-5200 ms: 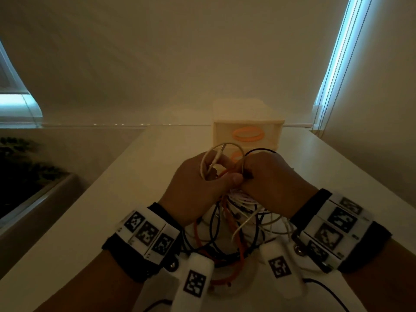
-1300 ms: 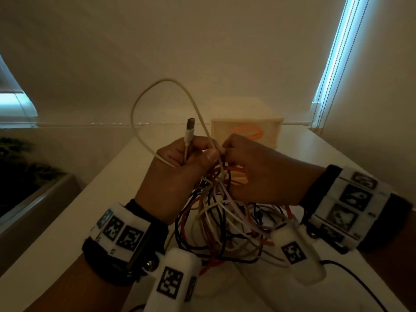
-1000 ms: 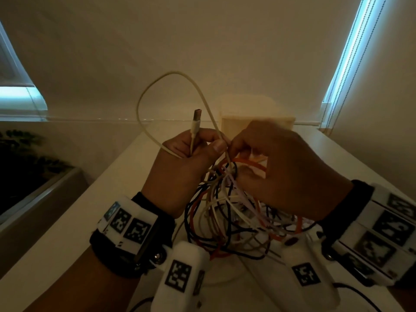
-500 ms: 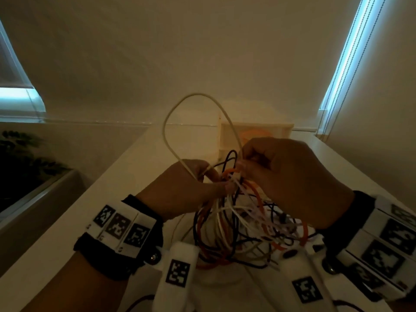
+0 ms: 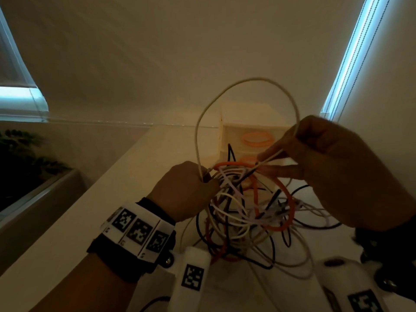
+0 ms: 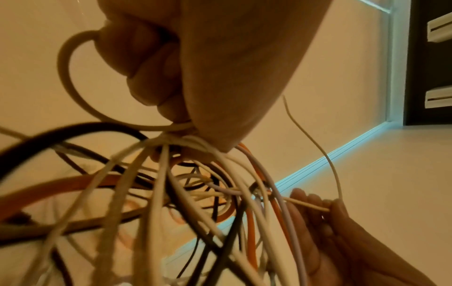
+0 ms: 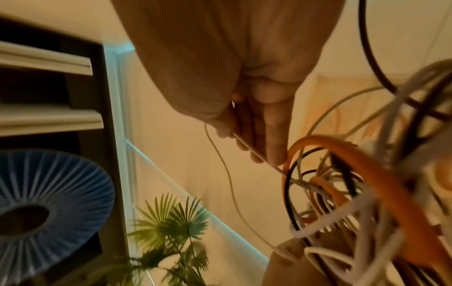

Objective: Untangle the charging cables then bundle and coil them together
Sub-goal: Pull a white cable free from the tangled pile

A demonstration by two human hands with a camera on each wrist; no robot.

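Left hand (image 5: 184,190) is fisted tight around the top of the cable tangle (image 5: 245,212), fingers curled right over a bunch of strands where they all meet. Right hand (image 5: 333,167) has a thin cream cable (image 5: 247,81) pinched between thumb and fingertips (image 7: 274,154), other fingers fairly straight, and that strand runs from the pinch into the knot. The same cream cable arcs up in a big loop over both hands and comes back down into the left fist.

The rest of the mess (white, black, lilac and an orange cable (image 5: 290,199)) hangs below the hands, held up over the pale table (image 5: 126,199), with lower loops trailing toward the surface. Behind it sits a small pale box (image 5: 252,131) with orange rings on the front.

What I'd worry about: the cream strand passes right by the orange loop and a black one, so tugging hard from the right could cinch the knot tighter instead of freeing it. The left fist clamps so many strands that nothing may slide. Can't see any connector end, so one could snag on the way through.
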